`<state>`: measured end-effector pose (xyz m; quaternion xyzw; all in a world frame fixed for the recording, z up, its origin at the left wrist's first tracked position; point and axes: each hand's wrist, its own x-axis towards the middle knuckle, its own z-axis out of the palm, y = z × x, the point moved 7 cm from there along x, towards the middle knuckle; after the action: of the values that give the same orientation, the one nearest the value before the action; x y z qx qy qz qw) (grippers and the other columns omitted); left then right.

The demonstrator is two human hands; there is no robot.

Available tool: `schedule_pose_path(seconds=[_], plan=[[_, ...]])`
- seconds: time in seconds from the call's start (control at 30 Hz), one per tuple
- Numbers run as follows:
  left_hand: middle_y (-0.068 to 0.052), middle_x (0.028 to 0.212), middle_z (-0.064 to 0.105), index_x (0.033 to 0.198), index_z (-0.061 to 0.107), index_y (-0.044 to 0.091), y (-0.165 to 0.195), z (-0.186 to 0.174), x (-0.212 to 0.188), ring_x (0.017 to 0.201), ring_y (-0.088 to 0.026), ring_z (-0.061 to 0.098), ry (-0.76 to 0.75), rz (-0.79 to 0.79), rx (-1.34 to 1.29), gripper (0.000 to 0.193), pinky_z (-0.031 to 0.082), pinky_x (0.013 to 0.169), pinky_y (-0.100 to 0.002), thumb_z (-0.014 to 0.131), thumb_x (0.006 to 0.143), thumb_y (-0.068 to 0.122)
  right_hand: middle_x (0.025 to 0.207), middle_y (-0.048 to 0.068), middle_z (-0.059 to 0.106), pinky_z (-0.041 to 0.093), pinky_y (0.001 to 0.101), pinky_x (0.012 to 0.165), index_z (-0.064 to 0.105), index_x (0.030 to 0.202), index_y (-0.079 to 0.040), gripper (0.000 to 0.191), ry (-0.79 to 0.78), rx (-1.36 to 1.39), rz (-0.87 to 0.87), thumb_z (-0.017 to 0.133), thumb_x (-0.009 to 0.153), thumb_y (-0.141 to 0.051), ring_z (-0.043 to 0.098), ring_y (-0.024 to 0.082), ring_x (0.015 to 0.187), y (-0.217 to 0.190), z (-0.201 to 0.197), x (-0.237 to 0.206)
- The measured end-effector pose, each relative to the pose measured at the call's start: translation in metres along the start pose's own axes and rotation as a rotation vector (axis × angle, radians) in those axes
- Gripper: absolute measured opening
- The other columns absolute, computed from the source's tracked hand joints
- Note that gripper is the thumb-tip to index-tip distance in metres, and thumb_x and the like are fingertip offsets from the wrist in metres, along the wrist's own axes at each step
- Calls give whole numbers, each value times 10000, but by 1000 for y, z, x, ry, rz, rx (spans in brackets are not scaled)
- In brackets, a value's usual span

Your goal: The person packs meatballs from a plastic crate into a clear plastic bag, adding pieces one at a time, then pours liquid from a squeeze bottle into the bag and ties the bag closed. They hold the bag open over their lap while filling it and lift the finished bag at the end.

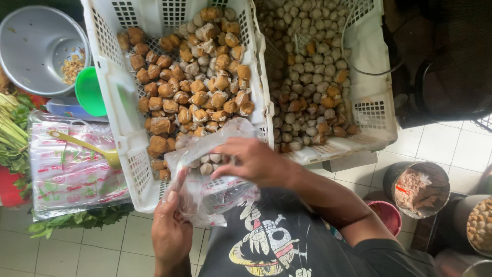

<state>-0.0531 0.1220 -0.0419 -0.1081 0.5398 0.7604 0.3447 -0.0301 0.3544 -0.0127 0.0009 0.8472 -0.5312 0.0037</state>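
Nearest me, below my black shirt (287, 246), my left hand (170, 231) pinches the near edge of a clear bag (205, 169), thumb and fingers closed on the film. My right hand (253, 161) is curled over the bag's mouth, fingers bent inward; I think it is cupping a few pale balls (207, 166) rather than gripping the plastic, but the film blurs that.

What worries me: the bag hangs over the crate rim (146, 197) and the tiled floor (118, 246), held on one side only. If my left pinch slips on that thin film, the mouth would likely fold and the balls could roll out past the rim. A hurried drop from the right hand might also miss the opening.

As for the bag, it is thin, crumpled and see-through, only lightly filled, sagging toward my shirt.

Beyond it, the left crate holds brown fried pieces (192, 87); the right crate (371, 110) holds paler balls. Farther left sit a grey basin (31, 41) and a green cup (89, 92).
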Motion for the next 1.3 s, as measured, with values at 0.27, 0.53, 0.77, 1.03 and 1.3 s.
schedule_pose_path(seconds=[0.27,0.53,0.77,1.03,1.3], plan=[[-226,1382,450,1552,398,-122,-8,-9,-6,1262,-285,482,19,3,-150,580,340,1091,-418,360,1065,192,1146,190,697,533,492,760,627,1190,-29,424,110,-537,619,768,872,-271,684,386,1004,193,-80,-56],[-211,1574,458,1518,386,-119,1,12,-2,1435,-275,459,-16,24,-108,606,345,1166,-427,377,1016,221,1166,193,672,554,473,838,601,1275,-84,431,217,-419,534,734,876,-176,684,383,1012,200,-58,-64],[-182,1521,518,1529,396,-94,-38,9,1,1319,-209,534,-117,-85,-68,617,385,1101,-350,420,994,213,1068,56,698,609,281,840,638,1271,-96,410,-118,512,304,755,932,-295,707,132,949,51,-4,-21],[9,1074,612,1607,409,-128,-7,-24,1,883,-72,509,-10,43,-267,609,390,791,-223,450,1085,183,925,69,751,591,356,727,751,982,-89,194,177,43,292,721,981,-280,728,223,797,73,-28,-39],[-29,1006,585,1608,411,-107,-17,-20,3,856,-86,489,-125,3,-240,606,401,810,-246,470,1091,205,1013,194,731,553,475,798,595,1146,-58,478,-283,-349,693,757,824,-372,708,368,948,205,-41,-107]])
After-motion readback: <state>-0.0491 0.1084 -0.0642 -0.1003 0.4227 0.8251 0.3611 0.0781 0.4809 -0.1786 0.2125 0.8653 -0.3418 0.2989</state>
